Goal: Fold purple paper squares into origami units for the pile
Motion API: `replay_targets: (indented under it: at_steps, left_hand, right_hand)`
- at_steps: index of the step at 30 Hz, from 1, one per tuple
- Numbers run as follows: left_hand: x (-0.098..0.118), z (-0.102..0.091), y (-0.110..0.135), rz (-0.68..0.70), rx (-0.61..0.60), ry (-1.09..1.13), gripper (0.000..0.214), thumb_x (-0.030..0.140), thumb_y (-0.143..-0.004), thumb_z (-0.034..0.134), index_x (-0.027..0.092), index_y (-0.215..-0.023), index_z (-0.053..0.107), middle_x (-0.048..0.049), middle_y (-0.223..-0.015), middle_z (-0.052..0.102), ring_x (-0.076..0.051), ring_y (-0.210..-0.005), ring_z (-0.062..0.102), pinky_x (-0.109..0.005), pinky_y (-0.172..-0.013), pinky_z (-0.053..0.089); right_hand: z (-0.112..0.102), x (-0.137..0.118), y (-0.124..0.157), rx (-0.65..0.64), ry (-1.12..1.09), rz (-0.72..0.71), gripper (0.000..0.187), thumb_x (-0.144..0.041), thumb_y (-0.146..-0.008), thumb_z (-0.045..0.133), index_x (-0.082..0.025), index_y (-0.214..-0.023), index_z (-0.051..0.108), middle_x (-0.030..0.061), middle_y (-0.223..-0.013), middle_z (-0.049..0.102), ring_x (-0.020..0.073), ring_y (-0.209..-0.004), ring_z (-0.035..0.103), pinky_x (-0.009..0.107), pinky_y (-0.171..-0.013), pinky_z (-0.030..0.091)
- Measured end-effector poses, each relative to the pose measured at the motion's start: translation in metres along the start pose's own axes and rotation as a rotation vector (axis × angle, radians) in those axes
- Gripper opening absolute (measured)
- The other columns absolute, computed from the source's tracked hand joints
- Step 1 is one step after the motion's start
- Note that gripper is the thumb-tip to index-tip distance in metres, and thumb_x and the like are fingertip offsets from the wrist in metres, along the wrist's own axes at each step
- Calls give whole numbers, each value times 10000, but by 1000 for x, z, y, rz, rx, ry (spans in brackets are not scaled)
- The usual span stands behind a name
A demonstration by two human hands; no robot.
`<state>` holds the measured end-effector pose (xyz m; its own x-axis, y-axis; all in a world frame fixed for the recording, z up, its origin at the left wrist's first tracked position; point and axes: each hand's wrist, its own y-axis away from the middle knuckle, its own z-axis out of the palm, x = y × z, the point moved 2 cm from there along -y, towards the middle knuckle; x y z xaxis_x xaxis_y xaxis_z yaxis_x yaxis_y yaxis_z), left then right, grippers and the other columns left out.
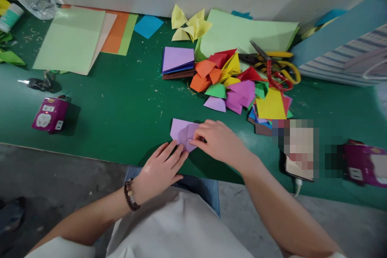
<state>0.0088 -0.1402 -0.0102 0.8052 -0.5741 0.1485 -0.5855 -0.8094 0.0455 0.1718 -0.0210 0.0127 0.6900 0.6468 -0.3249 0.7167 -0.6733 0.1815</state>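
Note:
A light purple sheet of folding paper (180, 130) lies near the front edge of the green table, with creases and folded-in corners. My right hand (222, 142) has its fingers curled, thumb and forefinger pinching the paper's right side. From below, my left hand (161, 167) reaches over the table edge, its fingers stretched out and their tips resting on the paper's lower edge. Part of the sheet is hidden under my fingers. Beyond it lies a heap of folded paper pieces, among them orange (202, 82), magenta (242, 94) and lilac (215, 104) ones.
Scissors (281, 74) rest right of the heap. Behind are a stack of small paper squares (178, 58), yellow folded pieces (196, 26) and pale green sheets (71, 38). Purple power adaptors (50, 115) stand left and right. Keys (39, 84) lie left; a phone (299, 167) charges at right.

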Motion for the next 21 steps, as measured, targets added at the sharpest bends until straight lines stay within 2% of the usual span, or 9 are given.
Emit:
replay_targets:
  at_steps: [11, 15, 21]
  left_hand:
    - [-1, -2, -1, 23, -21, -34, 680, 507, -858, 595, 127, -1394, 418, -116, -1450, 451, -285, -1349, 369, -422, -1100, 329]
    - [-6, -7, -5, 50, -24, -29, 673, 529, -848, 598, 137, -1373, 446, -104, -1421, 485, -279, -1313, 400, -412, -1079, 336]
    - [-16, -17, -13, 119, -42, -34, 689, 584, -825, 593, 155, -1350, 469, -99, -1450, 449, -269, -1257, 433, -391, -1007, 372]
  right_hand:
    - [3, 1, 1, 46, -15, 14, 219, -279, -871, 622, -199, -668, 601, 21, -703, 646, 196, -772, 549, 321, -656, 334]
    - [4, 1, 1, 37, -4, 22, 215, -280, -852, 643, -197, -661, 592, 16, -701, 645, 198, -769, 542, 322, -657, 331]
    - [4, -1, 1, 39, -1, 47, 192, -257, -842, 647, -198, -668, 592, 18, -714, 647, 202, -779, 539, 328, -663, 332]
